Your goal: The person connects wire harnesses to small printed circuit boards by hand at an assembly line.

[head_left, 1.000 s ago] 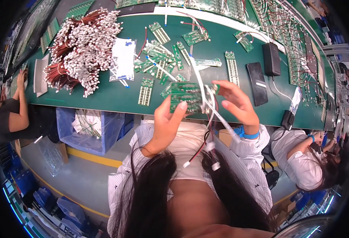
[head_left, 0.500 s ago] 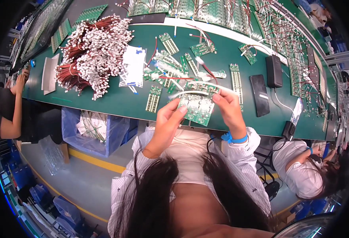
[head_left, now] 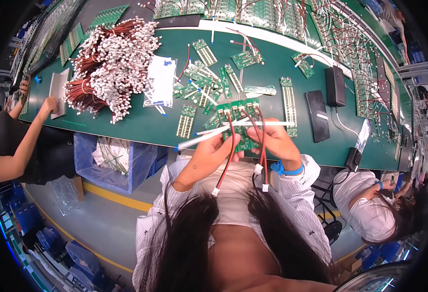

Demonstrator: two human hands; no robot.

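As I watch, left hand point(head_left: 209, 156) and right hand point(head_left: 278, 143) have fingers clamped on the circuit board point(head_left: 243, 106) at the table's point(head_left: 141, 126) near edge; likely inspecting; next move wants loose wires point(head_left: 228, 164) clear.

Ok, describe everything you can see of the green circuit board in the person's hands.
The green circuit board looks stiff and roughly rectangular, with small pale and metallic-looking parts on its face. Red-and-dark wires hang from it toward the person, ending in white connectors. Flat white strips cross it; whether they are attached is unclear. The left hand grips its left side and the right hand its right, near the front edge of the green table.
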